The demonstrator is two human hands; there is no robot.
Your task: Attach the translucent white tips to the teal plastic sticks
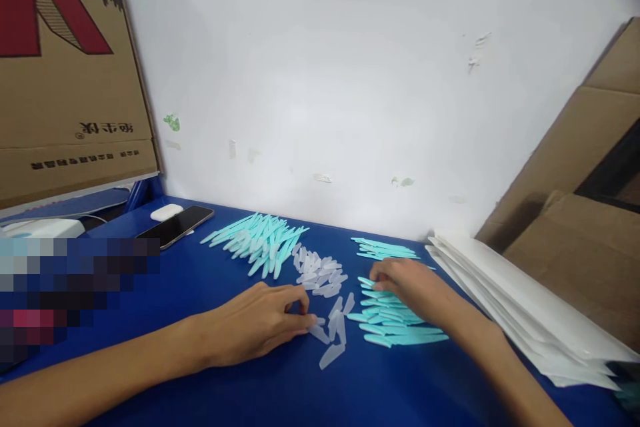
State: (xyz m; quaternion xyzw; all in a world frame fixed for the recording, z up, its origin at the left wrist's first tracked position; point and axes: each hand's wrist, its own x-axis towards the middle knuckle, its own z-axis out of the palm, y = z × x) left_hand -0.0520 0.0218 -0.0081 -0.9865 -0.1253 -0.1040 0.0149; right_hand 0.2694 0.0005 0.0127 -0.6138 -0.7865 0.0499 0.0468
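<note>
My left hand [265, 320] rests low over the blue table, thumb and fingers pinched at a small translucent blade cap [319, 333]. Several more loose caps [337, 323] lie just right of its fingertips, with a bigger heap of caps [320, 272] behind. My right hand [405, 280] is closed, fingers curled down over a row of slim turquoise sticks [385, 313] that look like eyebrow razors. What its fingertips hold, if anything, is hidden. Beyond that hand lies a smaller group of turquoise sticks [383, 249]. At the back left sits a pile of turquoise sticks with translucent ends [260, 240].
A phone [177, 225] and a white case [167, 213] lie at the back left. White sheets or bags [530, 307] are stacked on the right, beside cardboard [575, 247]. A printed carton [75, 100] stands at left. The white wall [320, 93] bounds the blue table [240, 393].
</note>
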